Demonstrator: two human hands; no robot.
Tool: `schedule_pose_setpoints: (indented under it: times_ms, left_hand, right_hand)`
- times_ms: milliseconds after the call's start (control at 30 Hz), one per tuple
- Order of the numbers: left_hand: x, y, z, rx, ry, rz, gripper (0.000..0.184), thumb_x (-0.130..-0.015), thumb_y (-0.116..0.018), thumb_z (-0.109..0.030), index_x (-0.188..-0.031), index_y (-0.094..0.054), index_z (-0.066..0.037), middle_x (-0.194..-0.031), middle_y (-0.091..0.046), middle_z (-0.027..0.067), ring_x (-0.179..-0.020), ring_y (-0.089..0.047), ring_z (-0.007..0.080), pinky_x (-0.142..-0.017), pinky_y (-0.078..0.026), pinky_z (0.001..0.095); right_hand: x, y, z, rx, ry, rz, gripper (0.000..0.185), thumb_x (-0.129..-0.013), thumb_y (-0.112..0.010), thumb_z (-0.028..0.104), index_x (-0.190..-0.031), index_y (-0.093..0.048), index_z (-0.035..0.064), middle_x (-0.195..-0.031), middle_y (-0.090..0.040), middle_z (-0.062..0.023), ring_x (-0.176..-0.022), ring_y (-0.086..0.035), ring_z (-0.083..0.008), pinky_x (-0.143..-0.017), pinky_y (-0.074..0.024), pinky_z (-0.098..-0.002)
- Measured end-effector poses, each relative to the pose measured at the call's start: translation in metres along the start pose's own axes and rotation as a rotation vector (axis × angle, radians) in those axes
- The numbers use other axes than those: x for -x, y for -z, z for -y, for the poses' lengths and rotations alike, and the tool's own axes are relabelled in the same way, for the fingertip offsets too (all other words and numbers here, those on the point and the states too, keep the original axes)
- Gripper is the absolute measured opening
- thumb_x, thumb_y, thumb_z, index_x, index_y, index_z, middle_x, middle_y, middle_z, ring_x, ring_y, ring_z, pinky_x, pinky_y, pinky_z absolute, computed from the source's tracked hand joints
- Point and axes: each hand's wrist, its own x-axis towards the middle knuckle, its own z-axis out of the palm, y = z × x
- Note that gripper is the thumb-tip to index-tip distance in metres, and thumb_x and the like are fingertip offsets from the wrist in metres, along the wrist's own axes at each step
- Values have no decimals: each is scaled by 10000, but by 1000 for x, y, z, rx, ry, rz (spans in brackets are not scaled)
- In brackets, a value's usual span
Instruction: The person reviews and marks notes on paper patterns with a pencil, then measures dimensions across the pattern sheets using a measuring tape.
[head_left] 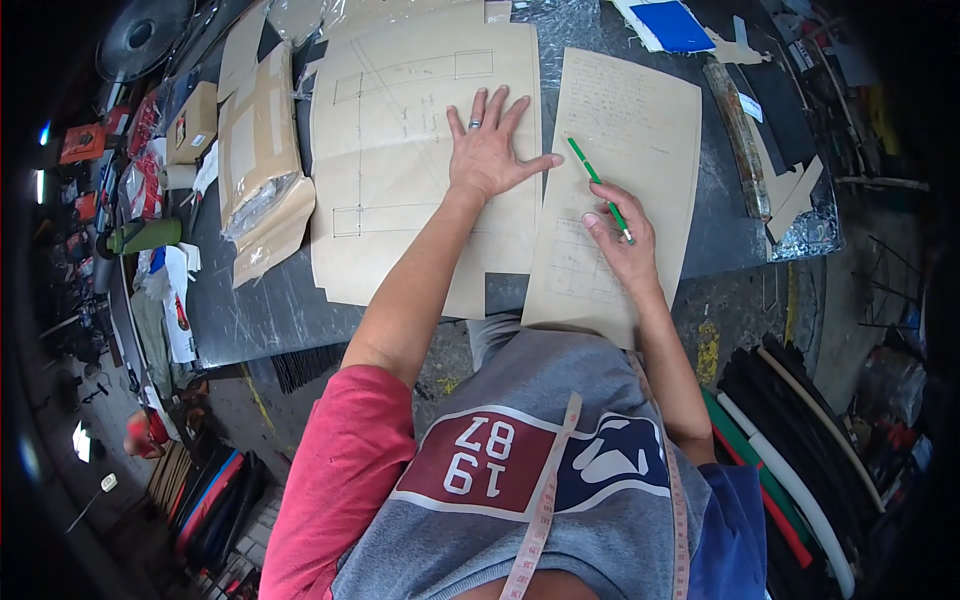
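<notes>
My left hand (490, 150) lies flat with its fingers spread on a large brown paper sheet (400, 130) that carries drawn lines and rectangles. Its thumb reaches toward a second, narrower brown sheet (640, 120) bearing handwriting and a sketched grid. Over that second sheet, my right hand (625, 240) holds a green pencil (598, 185) between thumb and fingers, with the pencil pointing up and to the left. A ring sits on one finger of my left hand. A pink measuring tape (540, 510) hangs down the front of my grey shirt.
A taped cardboard package (262, 140) lies left on the dark table (260, 320). A blue cloth piece (673, 25) and dark strips (775, 120) are at the upper right. Rolls of material (790, 480) stand lower right. A person in red (147, 435) is far left.
</notes>
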Motion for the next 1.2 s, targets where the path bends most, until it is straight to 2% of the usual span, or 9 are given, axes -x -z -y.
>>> schedule_pose_setpoints:
  times_ms: [367,500,600,733,867,1200]
  left_hand:
    - [0,-1,1,8,-1,-9,1185,-735,-587,-946,-1650,-374,-223,-1741,-263,87,-1635,-135,312,-1273,-50,704]
    - [0,-6,4,4,-31,-39,1172,-736,-617,-923,-1643,-388,-217,-1733,-281,93,-1633,-140,322,-1267,-50,713]
    - [0,-2,2,49,-7,-9,1200,-718,-599,-950,-1644,-388,-216,-1744,-259,99,-1639,-121,328,-1269,-12,716]
    - [1,-2,2,81,-20,-37,1197,-719,-598,-949,-1634,-406,-203,-1736,-275,110,-1632,-141,349,-1268,-14,718]
    - [0,-3,2,84,-25,-44,1184,-721,-621,-931,-1621,-426,-187,-1726,-291,123,-1627,-153,368,-1262,-17,726]
    - [3,-1,2,135,-41,-83,1163,-705,-705,-873,-1601,-457,-174,-1714,-308,134,-1620,-176,377,-1249,-31,741]
  right_hand:
    - [-5,-3,8,-49,-21,9,431,-910,-816,125,-1321,-690,90,-1344,-693,-125,-1183,-664,-278,-943,-564,-360]
    - [-9,-9,35,-179,-27,104,415,-919,-810,132,-1314,-694,81,-1335,-694,-132,-1169,-671,-280,-964,-554,-368]
    - [-18,-14,64,-217,144,268,340,-967,-766,176,-1287,-713,73,-1276,-720,-130,-1167,-678,-281,-987,-545,-385]
    - [-29,-22,90,-240,283,422,296,-1029,-692,202,-1293,-716,70,-1275,-720,-143,-1119,-686,-276,-984,-534,-387]
    - [-36,-34,101,-250,323,494,289,-1050,-663,237,-1282,-727,77,-1227,-737,-151,-1127,-687,-307,-970,-542,-400]
    - [-55,-26,119,-299,321,385,324,-1011,-721,206,-1304,-708,68,-1307,-704,-136,-1104,-685,-240,-906,-571,-371]
